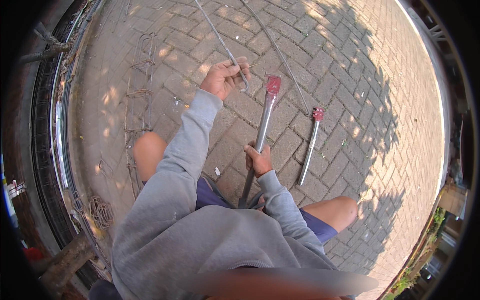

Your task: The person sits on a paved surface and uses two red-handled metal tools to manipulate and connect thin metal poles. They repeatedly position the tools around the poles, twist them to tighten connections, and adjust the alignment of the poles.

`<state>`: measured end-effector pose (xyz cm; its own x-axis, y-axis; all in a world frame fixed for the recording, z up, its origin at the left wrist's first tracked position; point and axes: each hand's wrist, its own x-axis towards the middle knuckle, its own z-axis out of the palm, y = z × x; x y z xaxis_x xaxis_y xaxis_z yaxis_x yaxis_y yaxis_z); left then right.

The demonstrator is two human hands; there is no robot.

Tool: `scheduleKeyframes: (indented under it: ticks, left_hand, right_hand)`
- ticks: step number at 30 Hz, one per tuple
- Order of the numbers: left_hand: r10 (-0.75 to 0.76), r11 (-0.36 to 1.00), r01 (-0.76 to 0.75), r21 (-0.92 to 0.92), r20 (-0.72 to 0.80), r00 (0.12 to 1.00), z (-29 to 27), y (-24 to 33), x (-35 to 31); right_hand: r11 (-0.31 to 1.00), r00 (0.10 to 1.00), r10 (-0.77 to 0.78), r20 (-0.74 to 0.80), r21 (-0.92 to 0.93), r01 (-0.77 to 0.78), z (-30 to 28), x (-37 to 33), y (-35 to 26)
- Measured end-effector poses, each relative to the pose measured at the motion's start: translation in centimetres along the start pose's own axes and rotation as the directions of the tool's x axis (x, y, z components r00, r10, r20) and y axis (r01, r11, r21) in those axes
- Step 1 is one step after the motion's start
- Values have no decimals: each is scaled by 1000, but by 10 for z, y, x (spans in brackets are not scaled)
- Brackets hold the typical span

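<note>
My left hand (224,80) is closed in a pinch on a thin steel bar (216,34), close to its hooked lower end. The bar's other end runs out past the top of the picture. My right hand (259,159) is wrapped round the metal pipe handle of a rebar bending tool (264,118), whose red slotted head points away from me. Its lower end reaches down between my legs. A gap separates the red head from the bar. Just to the right, a second, shorter red-headed bending tool (310,150) lies on the paving.
Another thin steel bar (278,52) lies on the brick paving (350,90), its near end by the shorter tool. A long tied rebar frame (141,93) lies to the left. Several bent wire rings (101,212) are heaped at the lower left, near a wooden log (67,261).
</note>
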<state>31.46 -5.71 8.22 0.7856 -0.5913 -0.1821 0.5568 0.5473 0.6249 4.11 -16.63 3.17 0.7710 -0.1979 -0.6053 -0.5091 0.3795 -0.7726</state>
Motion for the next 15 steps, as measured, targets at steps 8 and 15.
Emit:
scheduleKeyframes:
  ticks: [8,15]
  left_hand:
    - [10,1000,-10,0,-60,998,31,65,-23]
    - [-6,997,1,-76,-67,998,14,83,-46]
  right_hand:
    - [968,970,-113,216,-195,156,15,18,-42]
    - [939,957,-150,249,-267,217,43,31,-43]
